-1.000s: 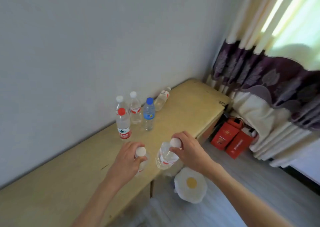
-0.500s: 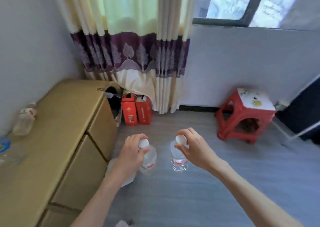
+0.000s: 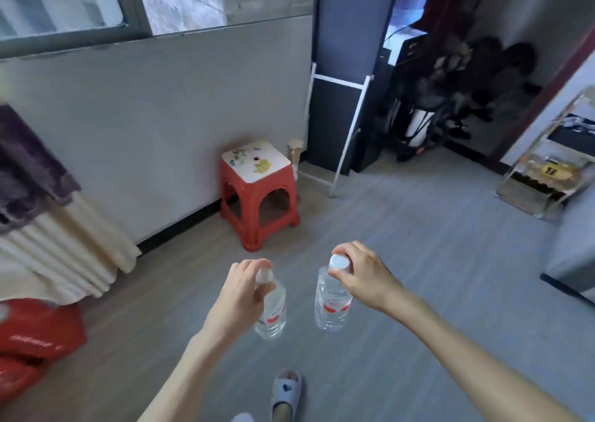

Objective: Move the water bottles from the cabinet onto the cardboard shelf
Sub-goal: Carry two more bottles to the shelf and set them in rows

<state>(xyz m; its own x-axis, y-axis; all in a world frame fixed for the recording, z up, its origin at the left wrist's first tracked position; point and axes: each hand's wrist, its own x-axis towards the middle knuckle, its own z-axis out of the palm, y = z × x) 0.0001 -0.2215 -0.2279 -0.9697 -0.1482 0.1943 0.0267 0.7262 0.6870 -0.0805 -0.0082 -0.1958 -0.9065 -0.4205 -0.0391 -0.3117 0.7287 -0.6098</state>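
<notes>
Water bottles hang from both hands, one apiece, held in the air over the grey plank floor (image 3: 418,260). The left hand (image 3: 240,293) has its fingertips (image 3: 254,265) curled round the white cap and neck of a clear plastic water bottle with a red label band (image 3: 272,309); the body of that bottle drops below and to the right of the fingers, tilted slightly, with its base away from the palm. The right hand (image 3: 363,276) pinches the white screw cap of a second clear plastic water bottle with a red label band (image 3: 331,302) between thumb and curled fingers, so the cap sits just under the fingertips (image 3: 346,254) and the bottle hangs nearly upright beneath and to the left of the hand. The two bottles are near each other but apart.

Beyond the hands, a red plastic stool with a white patterned top (image 3: 257,193) stands against the pale wall under a window. A cream and purple curtain (image 3: 42,215) hangs at the left edge above a blurred red box (image 3: 35,341). At the far right a low cardboard shelf unit (image 3: 547,177) stands on the floor. A foot in a pale slipper (image 3: 286,392) shows at the bottom.
</notes>
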